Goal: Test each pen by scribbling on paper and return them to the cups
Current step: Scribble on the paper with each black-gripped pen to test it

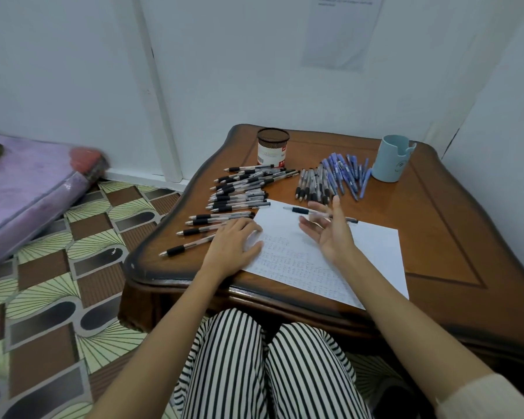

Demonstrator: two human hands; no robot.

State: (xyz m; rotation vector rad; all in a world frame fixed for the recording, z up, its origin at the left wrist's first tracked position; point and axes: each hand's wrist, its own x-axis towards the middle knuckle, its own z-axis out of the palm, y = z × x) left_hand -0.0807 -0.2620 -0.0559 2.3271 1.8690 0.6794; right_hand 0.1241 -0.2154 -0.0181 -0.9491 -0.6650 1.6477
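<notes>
A white sheet of paper (360,255) with faint scribbles lies on the brown wooden table (436,237). My left hand (235,246) rests flat on the paper's left edge. My right hand (330,228) hovers above the paper with fingers spread, holding nothing. A single black-grip pen (303,210) lies on the paper's far edge, partly behind my right fingers. Several black-grip pens (236,192) are spread at the left. More black pens (313,182) and blue pens (348,173) lie at the back. A black mesh cup (273,148) and a light-blue cup (392,158) stand upright.
White walls close off the back and right of the table. A purple mattress (28,189) lies on the patterned floor (58,282) to the left. My striped trousers (266,367) are under the table's near edge.
</notes>
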